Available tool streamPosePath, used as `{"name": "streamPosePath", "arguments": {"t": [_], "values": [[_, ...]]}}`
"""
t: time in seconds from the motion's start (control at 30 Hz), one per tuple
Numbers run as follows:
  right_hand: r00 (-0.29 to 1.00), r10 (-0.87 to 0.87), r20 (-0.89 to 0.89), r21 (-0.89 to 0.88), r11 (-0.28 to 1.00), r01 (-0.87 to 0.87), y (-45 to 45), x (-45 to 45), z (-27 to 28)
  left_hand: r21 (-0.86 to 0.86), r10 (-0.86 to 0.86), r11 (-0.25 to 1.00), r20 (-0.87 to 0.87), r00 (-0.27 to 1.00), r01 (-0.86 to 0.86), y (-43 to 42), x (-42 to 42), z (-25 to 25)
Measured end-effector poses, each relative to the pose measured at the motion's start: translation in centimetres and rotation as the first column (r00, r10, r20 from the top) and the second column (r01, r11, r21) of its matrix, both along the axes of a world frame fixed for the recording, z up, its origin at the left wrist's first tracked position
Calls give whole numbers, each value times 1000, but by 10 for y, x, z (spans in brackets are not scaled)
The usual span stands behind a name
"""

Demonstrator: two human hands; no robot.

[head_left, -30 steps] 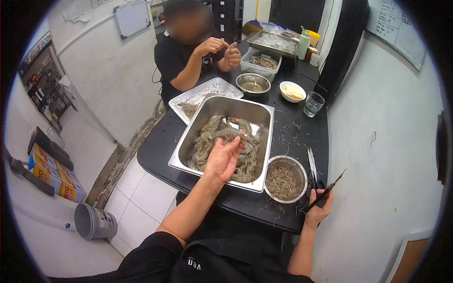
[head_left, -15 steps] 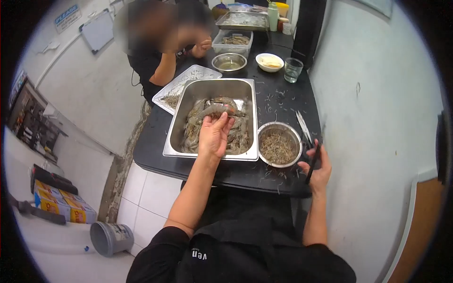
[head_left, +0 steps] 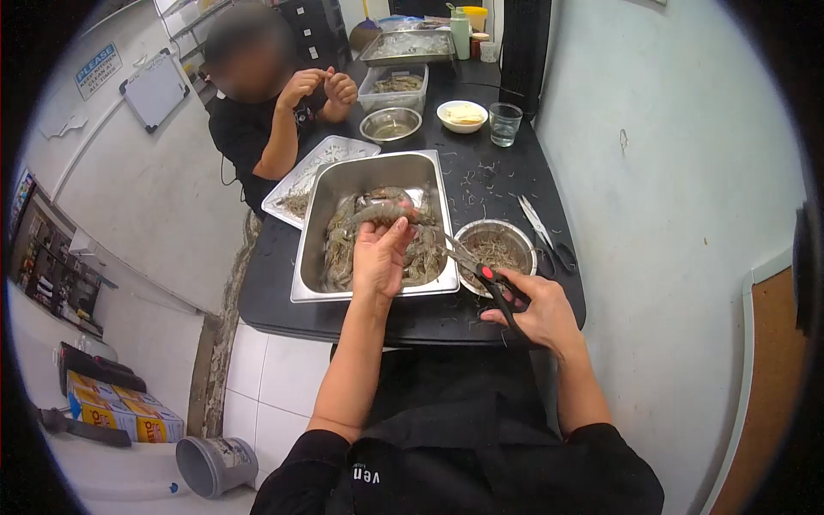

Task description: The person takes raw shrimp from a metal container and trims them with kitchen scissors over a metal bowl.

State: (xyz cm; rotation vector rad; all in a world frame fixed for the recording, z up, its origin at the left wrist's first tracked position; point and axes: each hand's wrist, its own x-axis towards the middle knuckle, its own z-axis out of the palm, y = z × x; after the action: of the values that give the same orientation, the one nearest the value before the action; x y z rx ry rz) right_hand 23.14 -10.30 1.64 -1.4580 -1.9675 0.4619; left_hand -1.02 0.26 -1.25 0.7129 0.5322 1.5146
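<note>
My left hand [head_left: 380, 262] is closed around a raw shrimp [head_left: 382, 214], held above the steel pan [head_left: 306, 257] of whole shrimp [head_left: 339, 249]. In my right hand [head_left: 545, 313] is a pair of scissors [head_left: 487, 273] with black handles and a red pivot. Their blades point left toward the held shrimp's head end, over the edge of a steel bowl [head_left: 534, 268] with thin trimmings [head_left: 496, 251] in it. Whether the blades touch the shrimp I cannot tell. A second pair of scissors [head_left: 536, 221] lies on the table right of the bowl.
Across the table [head_left: 481, 202] a person [head_left: 275, 129] in black works with both hands raised. Near them are a white tray [head_left: 356, 149], a steel bowl [head_left: 390, 125], a plastic tub [head_left: 403, 102], a white bowl [head_left: 462, 117] and a glass [head_left: 505, 125]. A wall [head_left: 652, 197] stands right.
My right hand has moved left from the table's right edge, bringing the scissors over the trimmings bowl toward the shrimp. My left hand still holds the shrimp. The view has shifted slightly.
</note>
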Motion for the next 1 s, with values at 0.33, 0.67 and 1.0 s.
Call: {"name": "streamPosePath", "arguments": {"t": [0.33,0.67,1.0], "values": [[999,-37,-23,29,999,38,5,-11,0,-38,-1,999,-21,1000,0,-3,1,0],[998,-53,19,19,998,53,6,-13,0,-28,0,1000,-8,1000,-1,-4,0,0],[997,-71,13,109,992,69,14,-15,-10,-73,-27,997,7,1000,27,-6,-1,2]]}}
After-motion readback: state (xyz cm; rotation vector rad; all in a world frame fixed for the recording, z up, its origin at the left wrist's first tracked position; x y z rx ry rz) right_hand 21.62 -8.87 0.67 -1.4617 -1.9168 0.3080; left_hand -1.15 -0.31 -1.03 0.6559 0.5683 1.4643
